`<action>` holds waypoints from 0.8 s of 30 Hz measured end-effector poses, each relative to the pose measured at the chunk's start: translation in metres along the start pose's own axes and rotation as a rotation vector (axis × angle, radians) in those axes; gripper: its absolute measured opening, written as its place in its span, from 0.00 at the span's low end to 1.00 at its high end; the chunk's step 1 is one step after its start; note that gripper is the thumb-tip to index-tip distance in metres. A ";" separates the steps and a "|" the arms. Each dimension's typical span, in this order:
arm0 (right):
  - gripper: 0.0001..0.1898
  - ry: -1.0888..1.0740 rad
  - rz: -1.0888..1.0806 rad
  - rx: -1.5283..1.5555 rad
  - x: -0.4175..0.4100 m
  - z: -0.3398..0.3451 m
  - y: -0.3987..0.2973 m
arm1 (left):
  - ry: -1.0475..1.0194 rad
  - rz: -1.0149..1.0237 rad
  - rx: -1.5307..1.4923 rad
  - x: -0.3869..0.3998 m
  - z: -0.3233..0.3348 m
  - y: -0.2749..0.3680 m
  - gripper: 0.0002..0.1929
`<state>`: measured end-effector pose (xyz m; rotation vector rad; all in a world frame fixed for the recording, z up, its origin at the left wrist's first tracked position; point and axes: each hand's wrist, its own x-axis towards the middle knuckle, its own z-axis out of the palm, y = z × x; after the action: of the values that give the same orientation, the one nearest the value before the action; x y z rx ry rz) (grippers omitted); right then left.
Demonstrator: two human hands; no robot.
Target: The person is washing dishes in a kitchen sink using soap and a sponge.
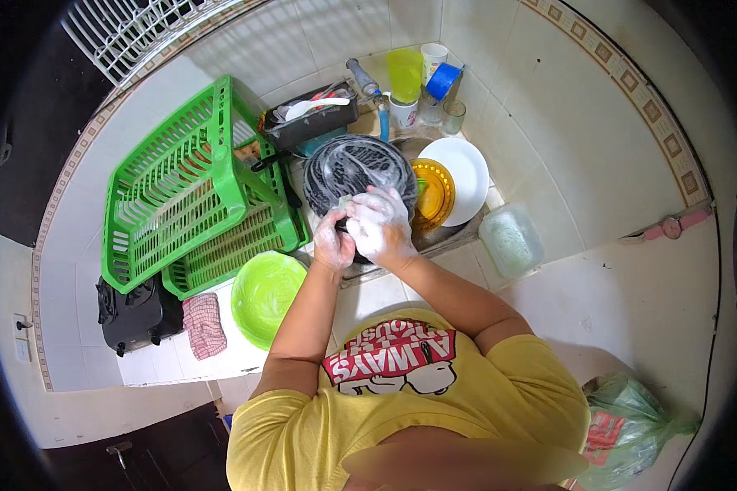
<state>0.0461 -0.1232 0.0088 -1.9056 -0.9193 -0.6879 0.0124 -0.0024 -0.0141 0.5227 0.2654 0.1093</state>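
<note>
A round black pan [353,162] covered with soap suds rests over the sink. At its near edge is my left hand [333,241], its fingers curled at what looks like the pan's dark handle. My right hand [381,224], thick with white foam, lies against the left one; a small pale green thing, perhaps a sponge, shows between them. What the right hand holds is hidden by foam. Right of the pan sit an amber glass plate [440,195] and a white plate [467,178].
A green plastic dish rack [178,208] and a lime green basin [264,294] stand left. Behind the pan are a cutlery holder [310,123], a faucet [363,78] and a yellow-green cup [405,77] among other cups. A soapy plastic container [511,239] lies right.
</note>
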 end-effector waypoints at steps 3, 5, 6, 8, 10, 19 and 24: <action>0.10 -0.106 -0.011 -0.089 0.016 -0.013 0.023 | -0.008 0.050 0.079 -0.004 -0.003 0.000 0.12; 0.12 0.026 0.127 -0.010 0.025 -0.013 0.067 | -0.061 -0.026 0.079 -0.010 0.001 0.007 0.13; 0.12 0.060 0.214 -0.145 0.038 -0.015 0.076 | -0.124 -0.007 0.134 -0.013 0.004 0.008 0.15; 0.12 0.052 0.288 -0.283 0.050 -0.010 0.100 | -0.075 0.030 0.243 -0.018 0.019 0.001 0.19; 0.11 0.060 0.284 -0.236 0.065 -0.002 0.074 | -0.102 -0.059 0.307 -0.017 0.005 0.002 0.20; 0.15 -0.296 -0.120 -0.128 0.012 -0.026 0.021 | -0.084 0.070 0.228 -0.015 -0.008 0.019 0.23; 0.13 0.112 0.386 0.152 0.025 -0.032 0.101 | -0.267 -0.086 0.157 -0.021 -0.012 0.026 0.24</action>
<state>0.1394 -0.1767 -0.0058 -1.8186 -0.4974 -0.4730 -0.0123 0.0219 -0.0064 0.6734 0.0351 -0.0658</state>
